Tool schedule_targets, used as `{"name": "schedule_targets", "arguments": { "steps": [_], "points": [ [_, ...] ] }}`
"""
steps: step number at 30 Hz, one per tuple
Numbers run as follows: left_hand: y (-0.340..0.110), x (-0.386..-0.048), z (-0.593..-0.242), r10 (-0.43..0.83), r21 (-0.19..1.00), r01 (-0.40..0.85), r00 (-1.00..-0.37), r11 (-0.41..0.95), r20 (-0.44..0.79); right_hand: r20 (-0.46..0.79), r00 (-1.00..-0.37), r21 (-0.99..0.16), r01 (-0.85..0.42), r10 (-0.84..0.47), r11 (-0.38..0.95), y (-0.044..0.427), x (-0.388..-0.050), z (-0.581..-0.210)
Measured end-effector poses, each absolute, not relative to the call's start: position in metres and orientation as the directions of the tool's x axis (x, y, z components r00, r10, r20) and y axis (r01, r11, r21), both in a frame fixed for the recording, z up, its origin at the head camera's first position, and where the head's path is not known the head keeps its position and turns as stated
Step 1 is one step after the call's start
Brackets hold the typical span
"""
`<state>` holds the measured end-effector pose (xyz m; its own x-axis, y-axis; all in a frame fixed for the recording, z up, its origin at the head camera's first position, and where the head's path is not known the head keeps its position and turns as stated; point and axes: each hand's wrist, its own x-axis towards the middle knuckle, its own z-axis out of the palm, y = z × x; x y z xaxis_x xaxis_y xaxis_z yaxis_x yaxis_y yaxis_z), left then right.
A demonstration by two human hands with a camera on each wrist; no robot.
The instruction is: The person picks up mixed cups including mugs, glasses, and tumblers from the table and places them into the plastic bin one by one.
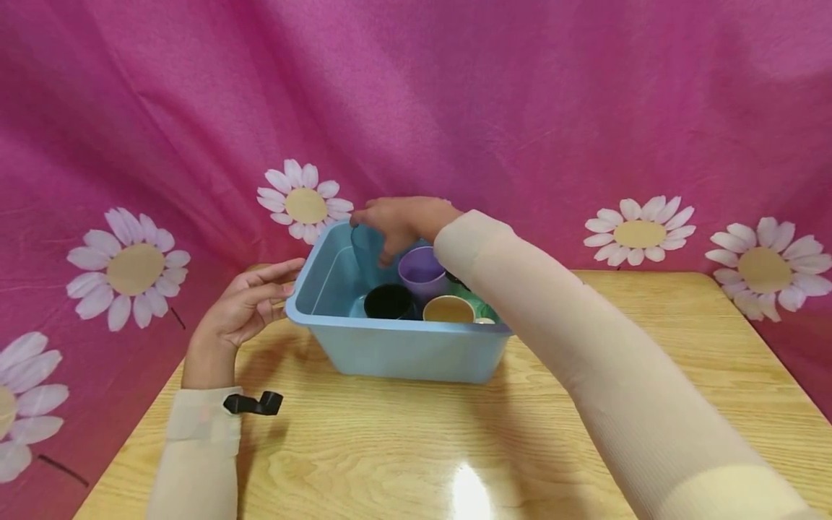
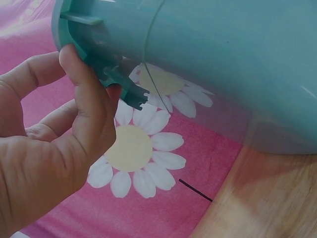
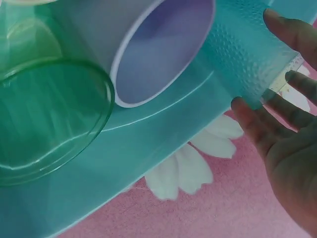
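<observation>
A light blue plastic tub [image 1: 406, 354] stands on the table with several cups in it. My right hand [image 1: 403, 220] reaches over its far left part and holds a translucent blue tumbler [image 1: 369, 253] by the end. In the right wrist view the tumbler [image 3: 245, 54] has a pebbled surface, with fingers and thumb on opposite sides. My left hand [image 1: 250, 300] touches the tub's left rim with its fingertips; the left wrist view shows them at the rim's ribbed underside. Near the tumbler are a purple cup [image 1: 422, 271], a black cup [image 1: 388, 302], a yellow-orange cup [image 1: 448, 310] and a green clear cup [image 3: 49, 119].
The wooden table [image 1: 390, 448] extends in front of the tub and to its right. A pink cloth [image 1: 507, 108] with white daisies hangs close behind and at the left. My right forearm hides the tub's right part. A black strap [image 1: 253, 404] sits on my left wrist.
</observation>
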<state>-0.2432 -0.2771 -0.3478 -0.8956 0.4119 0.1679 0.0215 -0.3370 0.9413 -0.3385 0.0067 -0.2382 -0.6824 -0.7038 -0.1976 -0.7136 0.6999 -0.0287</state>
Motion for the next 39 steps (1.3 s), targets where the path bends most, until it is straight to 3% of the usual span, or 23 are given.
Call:
{"name": "schedule_targets", "arguments": {
  "steps": [17,33,39],
  "points": [
    [-0.276,-0.244,-0.346,0.383,0.954,0.022,-0.913,-0.298,0.140,-0.249,-0.677,0.038,-0.721,-0.693,0.691,-0.003,-0.343,-0.253],
    [-0.277,-0.244,-0.348,0.386,0.953,0.018,-0.912,-0.303,0.140,-0.279,-0.625,0.019,-0.762,-0.729,0.647,-0.001,-0.344,-0.266],
    [-0.277,-0.244,-0.348,0.390,0.951,0.015,-0.910,-0.310,0.142,-0.311,-0.604,0.063,-0.783,-0.734,0.618,-0.001,-0.344,-0.269]
  ]
}}
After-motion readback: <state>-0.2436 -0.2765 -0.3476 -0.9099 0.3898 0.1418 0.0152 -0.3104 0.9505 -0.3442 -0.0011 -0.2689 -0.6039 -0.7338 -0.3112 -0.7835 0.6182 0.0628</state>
